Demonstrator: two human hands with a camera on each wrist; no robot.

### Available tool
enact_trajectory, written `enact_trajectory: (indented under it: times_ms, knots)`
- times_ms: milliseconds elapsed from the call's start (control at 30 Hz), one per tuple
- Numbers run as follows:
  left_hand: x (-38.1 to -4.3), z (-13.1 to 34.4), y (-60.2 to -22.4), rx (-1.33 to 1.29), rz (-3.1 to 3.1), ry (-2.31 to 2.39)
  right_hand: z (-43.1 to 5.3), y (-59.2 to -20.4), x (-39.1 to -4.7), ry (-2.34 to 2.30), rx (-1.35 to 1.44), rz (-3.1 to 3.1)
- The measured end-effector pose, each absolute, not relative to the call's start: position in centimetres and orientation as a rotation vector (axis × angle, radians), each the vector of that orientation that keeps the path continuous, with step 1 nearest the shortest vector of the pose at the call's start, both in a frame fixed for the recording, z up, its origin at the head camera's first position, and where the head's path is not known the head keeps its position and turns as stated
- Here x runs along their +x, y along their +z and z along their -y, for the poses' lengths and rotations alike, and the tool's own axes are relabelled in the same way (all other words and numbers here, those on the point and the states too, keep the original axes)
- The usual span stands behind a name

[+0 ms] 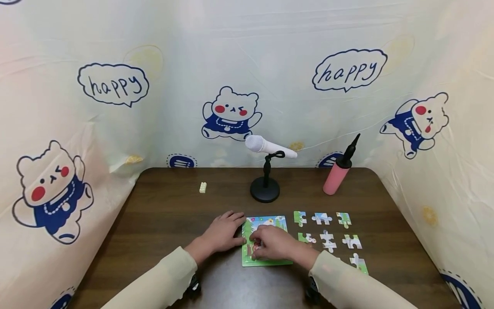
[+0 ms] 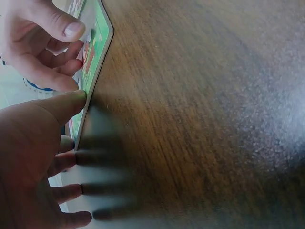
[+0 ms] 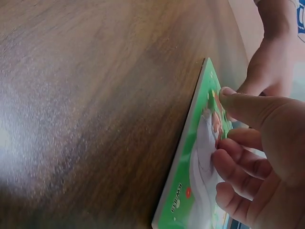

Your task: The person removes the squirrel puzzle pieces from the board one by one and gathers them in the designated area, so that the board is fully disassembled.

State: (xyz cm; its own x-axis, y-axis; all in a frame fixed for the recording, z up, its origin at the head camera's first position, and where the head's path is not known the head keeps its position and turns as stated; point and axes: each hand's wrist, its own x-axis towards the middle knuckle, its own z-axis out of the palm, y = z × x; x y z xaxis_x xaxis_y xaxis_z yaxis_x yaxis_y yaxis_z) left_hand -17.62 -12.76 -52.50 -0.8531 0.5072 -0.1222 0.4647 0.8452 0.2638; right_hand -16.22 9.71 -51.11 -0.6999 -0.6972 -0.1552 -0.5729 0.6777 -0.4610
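A green-rimmed jigsaw puzzle board [image 1: 266, 263] lies flat on the table, with picture pieces in its upper part. In the right wrist view a bare grey area [image 3: 204, 148] shows along its near side. My right hand [image 1: 274, 242] is over the board's near left part, its thumb and curled fingers around a puzzle piece [image 3: 218, 114] with brown and orange print. That piece is partly hidden by the fingers. My left hand [image 1: 221, 232] rests on the table at the board's left, fingers spread, the thumb [image 2: 71, 106] touching the board's edge.
Several loose puzzle pieces [image 1: 352, 241] lie in rows right of the board, some partly behind the right forearm. Farther back stand a white microphone [image 1: 270, 148] on a black stand [image 1: 265, 191], a pink hand pump [image 1: 335, 178] and a small cream toy brick [image 1: 203, 187].
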Motion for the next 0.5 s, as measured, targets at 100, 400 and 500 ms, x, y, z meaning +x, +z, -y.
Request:
enact_trajectory:
  times_ms: [100, 400, 500]
  knots:
    - [-17.49, 12.83, -52.57, 0.752, -2.836, 0.349, -9.5, -51.19, -16.17, -0.532, -1.007, -2.584]
    - [-17.31, 13.04, -52.73, 0.754, -2.827, 0.373, -9.56, -51.26, -16.16, -0.536, -1.028, -2.576]
    - [-17.37, 13.05, -52.75, 0.757, -2.824, 0.374, -9.55, -51.3, -16.17, -0.55, -1.026, -2.58]
